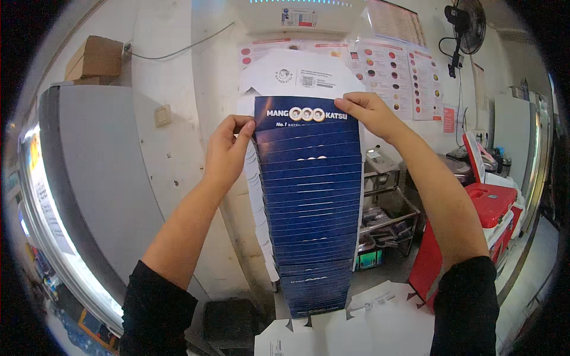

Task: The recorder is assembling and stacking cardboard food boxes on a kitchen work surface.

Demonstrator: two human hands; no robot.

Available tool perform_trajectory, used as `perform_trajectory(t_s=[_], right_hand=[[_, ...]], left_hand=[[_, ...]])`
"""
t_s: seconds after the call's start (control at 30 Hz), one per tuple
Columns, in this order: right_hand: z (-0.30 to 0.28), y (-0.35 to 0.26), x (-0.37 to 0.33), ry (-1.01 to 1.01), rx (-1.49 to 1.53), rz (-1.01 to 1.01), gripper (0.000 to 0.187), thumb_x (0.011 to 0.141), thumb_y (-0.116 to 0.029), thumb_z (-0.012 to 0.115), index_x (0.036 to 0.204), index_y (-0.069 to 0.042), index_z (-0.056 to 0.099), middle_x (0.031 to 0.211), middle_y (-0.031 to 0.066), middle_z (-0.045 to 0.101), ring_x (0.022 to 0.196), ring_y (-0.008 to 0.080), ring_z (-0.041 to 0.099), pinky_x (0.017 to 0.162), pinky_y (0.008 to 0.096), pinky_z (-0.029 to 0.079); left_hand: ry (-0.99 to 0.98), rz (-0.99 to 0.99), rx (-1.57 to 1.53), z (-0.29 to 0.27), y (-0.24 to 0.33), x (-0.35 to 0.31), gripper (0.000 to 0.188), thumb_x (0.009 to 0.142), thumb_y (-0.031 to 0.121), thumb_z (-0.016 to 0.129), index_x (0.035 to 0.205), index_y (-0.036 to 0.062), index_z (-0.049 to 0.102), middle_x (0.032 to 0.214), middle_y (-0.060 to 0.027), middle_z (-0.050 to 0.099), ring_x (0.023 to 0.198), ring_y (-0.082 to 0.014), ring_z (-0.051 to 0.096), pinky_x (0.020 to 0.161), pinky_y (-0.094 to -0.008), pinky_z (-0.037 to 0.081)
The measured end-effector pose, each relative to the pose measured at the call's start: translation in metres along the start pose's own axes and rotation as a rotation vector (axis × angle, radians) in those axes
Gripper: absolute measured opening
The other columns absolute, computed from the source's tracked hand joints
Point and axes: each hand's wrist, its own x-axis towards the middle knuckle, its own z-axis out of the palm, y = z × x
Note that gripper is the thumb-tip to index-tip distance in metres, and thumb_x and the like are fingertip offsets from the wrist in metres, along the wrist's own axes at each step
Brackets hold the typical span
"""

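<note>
A tall stack of dark blue printed cardboard box blanks [312,204] runs up the middle of the view, fanned so that edge shows above edge. Its topmost box blank [276,107] has a white back flap [297,74] standing up behind it. My left hand [228,145] pinches the left edge of that blank between thumb and fingers. At its upper right corner, my right hand [371,115] grips it, thumb on the front and fingers behind. White flaps show along the stack's left side. In front, white notched cardboard [380,323] lies at the bottom edge.
A red and white cooler box [490,204] stands to the right, beside a metal rack [389,207] holding wrapped items. On the left rises a grey refrigerator [107,190] with a brown carton [95,56] on top. A black fan [469,26] hangs at upper right, near wall posters [392,77].
</note>
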Motion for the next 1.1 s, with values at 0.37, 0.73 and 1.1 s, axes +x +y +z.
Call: perform_trajectory(t_s=[0.37, 0.73, 1.1], right_hand=[[0.06, 0.035, -0.02, 0.373, 0.778, 0.081, 0.071, 0.094, -0.069, 0.038, 0.126, -0.008, 0.057, 0.104, 0.0063, 0.062, 0.094, 0.0149, 0.057, 0.088, 0.025, 0.044], [0.072, 0.028, -0.016, 0.53, 0.679, -0.105, 0.054, 0.1, -0.048, 0.044, 0.108, 0.003, 0.063, 0.105, 0.0127, 0.063, 0.099, 0.0205, 0.056, 0.093, 0.0328, 0.041], [0.074, 0.029, -0.018, 0.587, 0.456, -0.037, 0.045, 0.095, -0.041, 0.056, 0.107, 0.001, 0.063, 0.106, 0.0161, 0.064, 0.102, 0.0233, 0.058, 0.089, 0.0354, 0.045]], left_hand=[[-0.263, -0.187, -0.078, -0.024, -0.007, 0.024, 0.031, 0.095, 0.02, 0.059, 0.118, -0.0002, 0.063, 0.107, -0.0057, 0.067, 0.109, -0.0161, 0.057, 0.102, -0.0331, 0.038], [-0.404, -0.599, -0.158, -0.022, -0.013, 0.058, 0.038, 0.091, 0.019, 0.06, 0.123, -0.0007, 0.058, 0.114, -0.0083, 0.065, 0.106, -0.0165, 0.06, 0.097, -0.0324, 0.045], [-0.23, -0.646, -0.467, -0.005, -0.039, 0.062, 0.039, 0.097, 0.035, 0.052, 0.123, 0.0069, 0.057, 0.106, -0.009, 0.067, 0.09, -0.0211, 0.065, 0.08, -0.034, 0.055]])
